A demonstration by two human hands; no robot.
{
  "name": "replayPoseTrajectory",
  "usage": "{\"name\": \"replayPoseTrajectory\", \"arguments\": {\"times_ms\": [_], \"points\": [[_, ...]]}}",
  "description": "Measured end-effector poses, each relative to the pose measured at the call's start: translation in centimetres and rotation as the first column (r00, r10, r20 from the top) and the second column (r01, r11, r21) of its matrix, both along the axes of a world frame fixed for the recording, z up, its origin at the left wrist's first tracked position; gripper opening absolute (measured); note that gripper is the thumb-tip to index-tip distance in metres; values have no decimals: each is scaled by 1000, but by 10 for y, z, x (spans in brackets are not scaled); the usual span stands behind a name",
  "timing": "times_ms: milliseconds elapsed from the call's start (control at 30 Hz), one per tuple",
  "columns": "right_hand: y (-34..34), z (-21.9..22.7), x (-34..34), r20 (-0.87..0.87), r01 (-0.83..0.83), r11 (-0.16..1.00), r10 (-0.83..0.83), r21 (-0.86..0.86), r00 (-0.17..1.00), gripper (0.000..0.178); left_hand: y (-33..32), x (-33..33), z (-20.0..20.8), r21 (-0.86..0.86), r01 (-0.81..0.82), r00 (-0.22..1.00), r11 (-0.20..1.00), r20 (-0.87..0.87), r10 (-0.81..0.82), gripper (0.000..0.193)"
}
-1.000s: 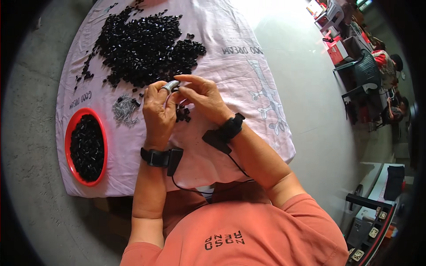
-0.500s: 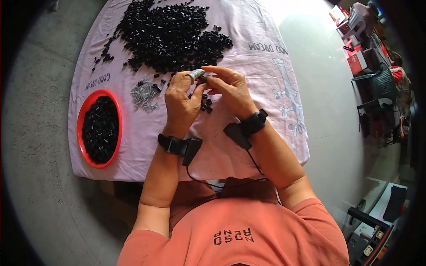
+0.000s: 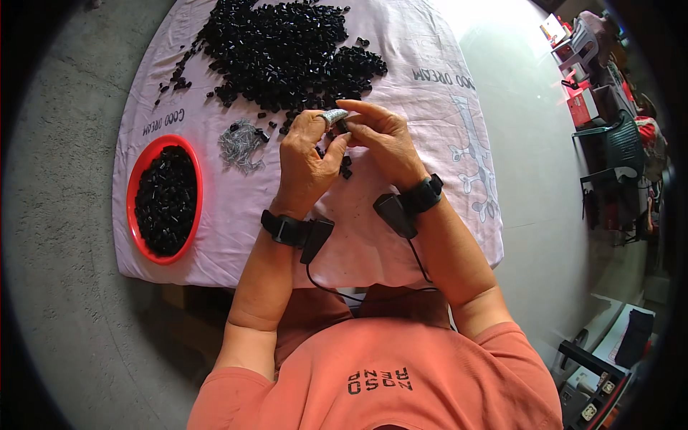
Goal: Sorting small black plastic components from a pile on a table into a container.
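Note:
Both hands meet over the pink cloth, at the near edge of a heap of small glossy black plastic pieces (image 3: 287, 54). My left hand (image 3: 307, 163) is closed, thumb and forefinger pinching a small black plastic piece (image 3: 340, 127). A silvery wrap (image 3: 332, 115) covers the left forefinger's tip. Against the same piece, my right hand (image 3: 387, 142) is closed with thumb and fingers bent; whether it also holds a tiny metal part cannot be made out. Several loose black pieces (image 3: 347, 169) lie under the hands. Left of them sits a small pile of thin silvery metal pins (image 3: 242, 146).
A red oval basin (image 3: 198, 215) full of black pieces stands at the table's left. The pink cloth (image 3: 444, 236) covers the table. Black devices are strapped to both wrists, joined by a cable (image 3: 337, 293). Off to the right are a dark green chair (image 3: 622, 147) and stacked goods.
The whole view has shifted slightly, the table things moving a little rightward. My fingers have changed position slightly around the black piece, which now shows more clearly between them.

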State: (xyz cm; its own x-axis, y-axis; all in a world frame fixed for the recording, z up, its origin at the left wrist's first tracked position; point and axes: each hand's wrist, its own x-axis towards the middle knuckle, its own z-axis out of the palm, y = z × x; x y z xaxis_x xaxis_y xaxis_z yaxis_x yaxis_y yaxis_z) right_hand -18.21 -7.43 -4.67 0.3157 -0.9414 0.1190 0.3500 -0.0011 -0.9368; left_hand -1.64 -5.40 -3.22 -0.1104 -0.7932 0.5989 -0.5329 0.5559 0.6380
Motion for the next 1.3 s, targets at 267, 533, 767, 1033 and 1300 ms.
{"name": "replayPoseTrajectory", "arguments": {"times_ms": [267,533,767,1033,1300], "points": [[-2,-1,-2,14,1,999,-1,45,1000,34,1,-3,3,39,26,999,999,-25,-25,25],[-1,2,0,2,-35,999,35,38,999,34,4,1,4,138,32,998,990,-59,-24,21],[5,11,1,-60,-103,995,103,-8,993,39,1,3,3,81,46,992,996,-117,-36,17],[3,8,0,-143,-85,996,80,-31,986,34,5,5,9,122,55,992,991,-120,-40,13],[-1,0,0,-94,188,977,-198,-105,976,31,1,10,4,59,-163,980,985,-110,168,14]]}}
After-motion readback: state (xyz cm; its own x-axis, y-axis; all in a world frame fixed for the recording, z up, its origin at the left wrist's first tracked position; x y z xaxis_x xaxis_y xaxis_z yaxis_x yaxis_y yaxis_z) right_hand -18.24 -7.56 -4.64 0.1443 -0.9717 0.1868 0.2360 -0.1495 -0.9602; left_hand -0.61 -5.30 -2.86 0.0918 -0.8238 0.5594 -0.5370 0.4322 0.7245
